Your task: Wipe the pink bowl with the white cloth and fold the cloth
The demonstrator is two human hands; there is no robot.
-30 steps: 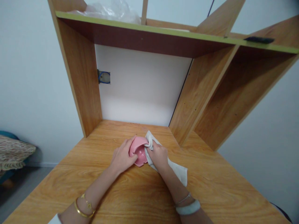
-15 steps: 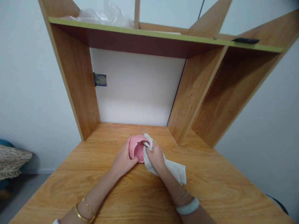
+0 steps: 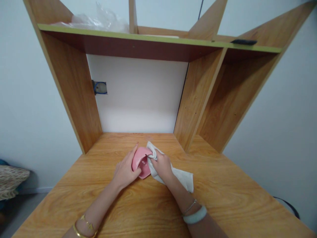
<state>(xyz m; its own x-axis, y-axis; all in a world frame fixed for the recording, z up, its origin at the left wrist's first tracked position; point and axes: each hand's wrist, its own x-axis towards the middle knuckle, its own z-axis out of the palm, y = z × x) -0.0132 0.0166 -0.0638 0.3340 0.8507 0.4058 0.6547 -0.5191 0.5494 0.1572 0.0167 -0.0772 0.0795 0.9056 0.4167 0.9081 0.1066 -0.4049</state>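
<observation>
We see a pink bowl (image 3: 139,157) above the middle of the wooden desk (image 3: 138,211), tilted so that its opening faces toward us. Our left hand (image 3: 125,171) grips its left side, the thumb at the near rim and the fingers around the outside. Our right hand (image 3: 162,166) is closed on a white cloth (image 3: 182,178), pressing a bunched fold to the bowl's right rim, while the rest trails beneath the wrist onto the desk. Above, we see clear plastic (image 3: 102,21) on the shelf (image 3: 119,34) and a dark flat object (image 3: 244,42) farther right.
</observation>
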